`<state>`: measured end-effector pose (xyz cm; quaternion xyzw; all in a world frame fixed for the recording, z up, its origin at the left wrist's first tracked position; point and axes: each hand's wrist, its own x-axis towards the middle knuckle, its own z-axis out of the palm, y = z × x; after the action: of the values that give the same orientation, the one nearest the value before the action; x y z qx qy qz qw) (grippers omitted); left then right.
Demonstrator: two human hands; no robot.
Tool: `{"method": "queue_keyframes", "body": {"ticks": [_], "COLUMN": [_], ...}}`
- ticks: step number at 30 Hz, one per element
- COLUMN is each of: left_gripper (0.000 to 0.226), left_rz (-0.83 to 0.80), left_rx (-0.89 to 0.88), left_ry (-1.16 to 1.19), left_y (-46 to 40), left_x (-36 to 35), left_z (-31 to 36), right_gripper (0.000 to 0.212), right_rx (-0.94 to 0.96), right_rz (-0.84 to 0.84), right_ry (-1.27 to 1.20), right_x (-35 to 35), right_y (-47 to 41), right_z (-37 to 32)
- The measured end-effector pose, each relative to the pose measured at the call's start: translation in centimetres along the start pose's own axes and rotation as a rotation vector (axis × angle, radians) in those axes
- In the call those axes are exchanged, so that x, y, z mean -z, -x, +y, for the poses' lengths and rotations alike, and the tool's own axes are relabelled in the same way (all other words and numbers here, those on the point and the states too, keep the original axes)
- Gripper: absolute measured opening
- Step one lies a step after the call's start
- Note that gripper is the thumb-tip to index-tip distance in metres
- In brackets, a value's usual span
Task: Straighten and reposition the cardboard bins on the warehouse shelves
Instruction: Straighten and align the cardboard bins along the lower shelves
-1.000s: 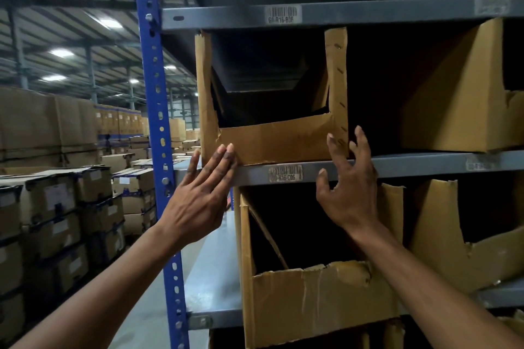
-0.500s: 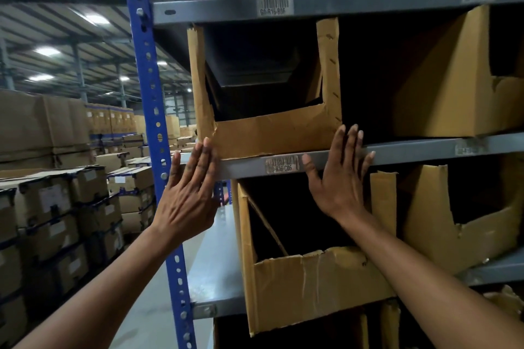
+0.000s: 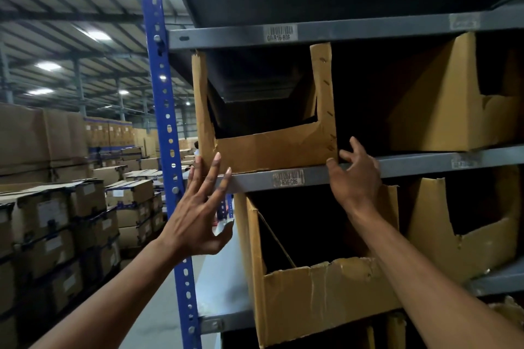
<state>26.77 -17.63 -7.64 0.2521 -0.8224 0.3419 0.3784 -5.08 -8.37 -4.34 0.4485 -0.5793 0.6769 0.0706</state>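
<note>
An open-fronted cardboard bin [image 3: 272,150] stands on the upper grey shelf [image 3: 411,163], at its left end beside the blue upright [image 3: 163,127]. My left hand [image 3: 198,212] is spread flat, its fingertips touching the bin's lower left corner. My right hand [image 3: 354,178] reaches to the bin's lower right corner, thumb at the front edge and fingers bent round the side. A second bin [image 3: 442,105] sits angled on the same shelf to the right. A torn bin [image 3: 320,292] on the shelf below juts out past the shelf's front edge.
Another torn bin [image 3: 467,238] stands at the right on the lower shelf. Stacked cartons [image 3: 56,224] fill the floor to the left of the rack, with more piled further back. A grey beam [image 3: 368,30] closes the bay from above.
Both hands have gone to the upper bin's bottom corners: the left rose to its left corner, the right shifted right and its fingers bent round the right corner. The view moved closer.
</note>
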Motion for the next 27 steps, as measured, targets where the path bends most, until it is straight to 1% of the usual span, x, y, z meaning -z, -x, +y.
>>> {"method": "queue_keyframes", "body": {"ticks": [4,7,8,10,11,12,13,14,15,16,17,18,19,22,25,27], "left_gripper": [0.111,0.105,0.102,0.096,0.093,0.091,0.090,0.086,0.077,0.061,0.046,0.042,0.047,0.058,0.067,0.072], "left_rz": [-0.016,0.002,0.031,0.114,0.173,0.227,0.248,0.237,0.206,0.184,0.172,0.184,0.199,0.236,0.242,0.219], "left_rx": [-0.002,-0.010,0.023,0.183,0.298,0.427,0.540,0.625,0.698,0.757,0.802,0.811,0.801,0.730,0.696,0.687], "left_ry": [0.059,0.149,0.213,0.356,0.397,0.419,0.445,0.495,0.551,0.600,0.615,0.584,0.546,0.457,0.414,0.411], "left_y": [0.0,-0.2,-0.2,-0.7,-1.3,-2.1,-3.3,-4.4,-5.6,-6.6,-7.3,-7.6,-7.6,-6.8,-6.7,-7.1], "left_x": [0.1,0.8,1.2,2.4,3.0,3.4,3.9,4.2,4.5,4.6,4.6,4.4,4.4,4.0,3.8,3.4], "left_z": [-0.1,0.2,0.4,1.1,1.5,1.8,2.1,2.2,2.3,2.4,2.6,2.6,2.7,2.4,2.2,2.2], "right_gripper": [0.068,0.055,0.049,0.039,0.040,0.046,0.055,0.063,0.065,0.057,0.040,0.024,0.017,0.004,0.004,0.008], "right_rx": [-0.011,-0.087,-0.098,-0.098,-0.076,-0.054,-0.033,-0.040,-0.058,-0.081,-0.093,-0.084,-0.046,0.068,0.133,0.132], "right_rz": [-0.015,-0.063,-0.062,-0.040,-0.023,-0.021,-0.038,-0.084,-0.153,-0.226,-0.278,-0.278,-0.263,-0.221,-0.138,-0.125], "right_ry": [0.105,0.081,0.070,0.071,0.113,0.164,0.203,0.197,0.135,0.034,-0.060,-0.123,-0.138,-0.065,0.042,0.080], "right_x": [-0.3,0.4,0.7,1.1,1.2,1.1,0.9,0.6,0.3,0.0,-0.2,-0.2,0.0,1.3,2.0,1.9], "right_y": [-0.2,-0.5,-0.7,-1.2,-1.5,-2.0,-2.6,-3.2,-3.6,-3.8,-3.8,-3.7,-3.6,-3.1,-3.3,-3.7], "right_z": [-0.2,-1.6,-2.0,-2.3,-2.4,-2.5,-2.8,-3.0,-3.4,-3.9,-4.3,-4.3,-4.0,-3.3,-2.7,-2.5]}}
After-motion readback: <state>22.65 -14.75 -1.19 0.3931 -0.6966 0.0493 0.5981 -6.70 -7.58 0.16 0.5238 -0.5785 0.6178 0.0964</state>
